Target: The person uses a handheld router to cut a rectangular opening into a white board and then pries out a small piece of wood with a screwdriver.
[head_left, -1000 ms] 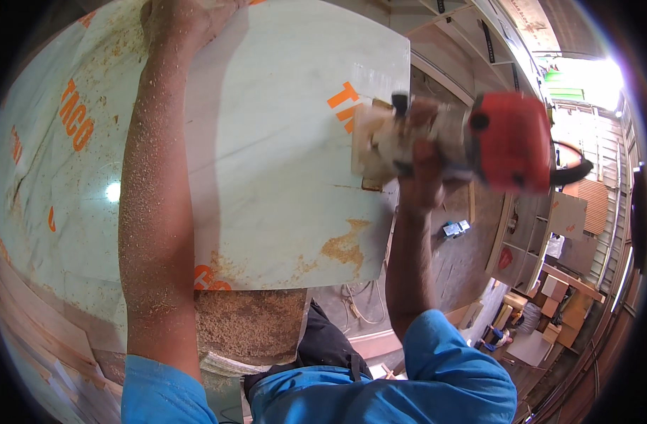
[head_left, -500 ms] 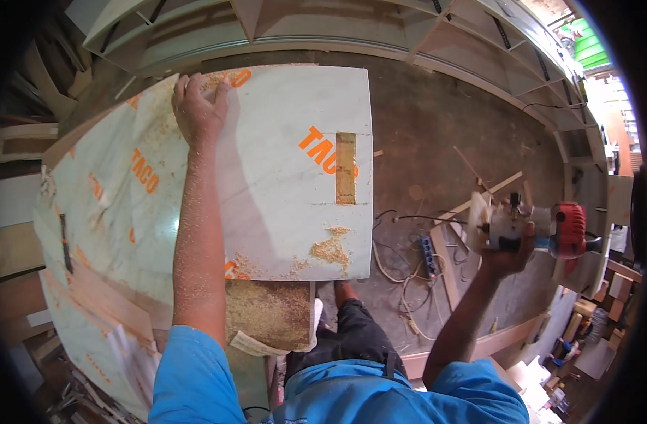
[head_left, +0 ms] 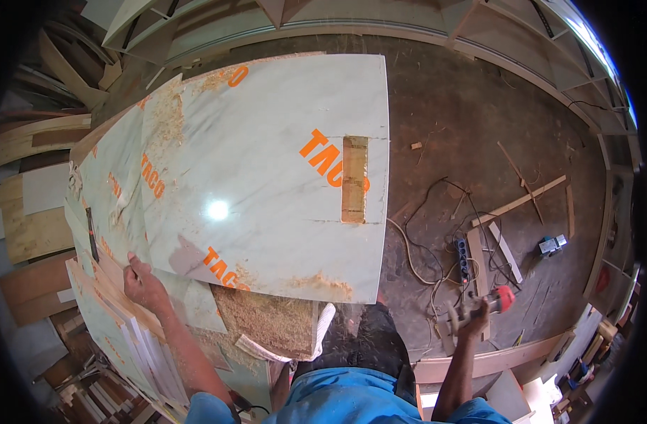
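A white marble-patterned panel (head_left: 281,177) with orange lettering lies on the workbench. A rectangular brown recess (head_left: 354,180) is cut near its right edge. At its lower left, beside a stack of board strips (head_left: 115,293), is my left hand (head_left: 145,286), fingers loosely curled and slightly apart with nothing visible in them. Away from the panel, low on the right, my right hand (head_left: 472,321) grips a handheld router (head_left: 499,300) with a red motor end, tilted and held over the floor. Sawdust (head_left: 323,284) lies along the panel's near edge.
A blue power strip (head_left: 462,258) and tangled cords (head_left: 415,272) lie on the floor at right, among wood strips (head_left: 518,201) and a small boxy object (head_left: 552,245). Cabinet frames (head_left: 352,18) line the far side. A sawdust-covered board (head_left: 267,318) shows below the panel.
My left hand has left the panel's far edge and come down to the lower left, by the board strips. My right hand has lowered the router toward me. The view has shifted.
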Motion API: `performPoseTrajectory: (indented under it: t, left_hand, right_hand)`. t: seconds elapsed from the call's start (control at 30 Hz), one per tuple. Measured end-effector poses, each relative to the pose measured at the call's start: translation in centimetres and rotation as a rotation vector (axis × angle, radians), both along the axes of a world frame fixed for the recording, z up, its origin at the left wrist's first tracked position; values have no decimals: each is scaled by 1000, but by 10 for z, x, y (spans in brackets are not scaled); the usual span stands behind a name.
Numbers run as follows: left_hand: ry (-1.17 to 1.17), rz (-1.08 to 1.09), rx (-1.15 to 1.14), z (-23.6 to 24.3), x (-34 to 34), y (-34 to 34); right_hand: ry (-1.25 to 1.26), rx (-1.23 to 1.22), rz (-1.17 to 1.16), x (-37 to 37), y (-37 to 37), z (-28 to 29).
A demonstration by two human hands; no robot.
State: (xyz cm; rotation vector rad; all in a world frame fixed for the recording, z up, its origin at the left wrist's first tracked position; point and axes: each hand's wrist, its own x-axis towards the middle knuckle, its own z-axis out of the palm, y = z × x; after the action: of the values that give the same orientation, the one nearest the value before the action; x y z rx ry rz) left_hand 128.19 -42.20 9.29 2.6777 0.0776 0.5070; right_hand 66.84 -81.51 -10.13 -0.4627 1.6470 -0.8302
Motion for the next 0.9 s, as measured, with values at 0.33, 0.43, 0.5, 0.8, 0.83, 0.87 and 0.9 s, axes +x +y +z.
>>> performPoseTrajectory:
  t: [0.33, 0.43, 0.5, 0.8, 0.83, 0.87, 0.9]
  left_hand:
    - [91, -460, -353, 26, -84, -82]
    - [240, -582, -415, 55, -131, -129]
    - [257, -738, -526, 78, -157, -150]
    - [185, -1123, -693, 166, -252, -132]
    - [155, -1105, -699, 169, -260, -124]
    - [126, -1136, -685, 168, -266, -115]
    - [100, -1160, -657, 168, -271, -102]
  right_hand:
    - [13, -127, 297, 71, -3, 25]
    - [63, -429, 506, 128, -10, 112]
    - [106, -533, 703, 151, -4, 161]
    - [-114, -863, 1191, 195, 116, 291]
    - [-146, -864, 1244, 193, 130, 298]
    - [-161, -885, 1269, 191, 143, 303]
    - [-201, -863, 1288, 191, 159, 305]
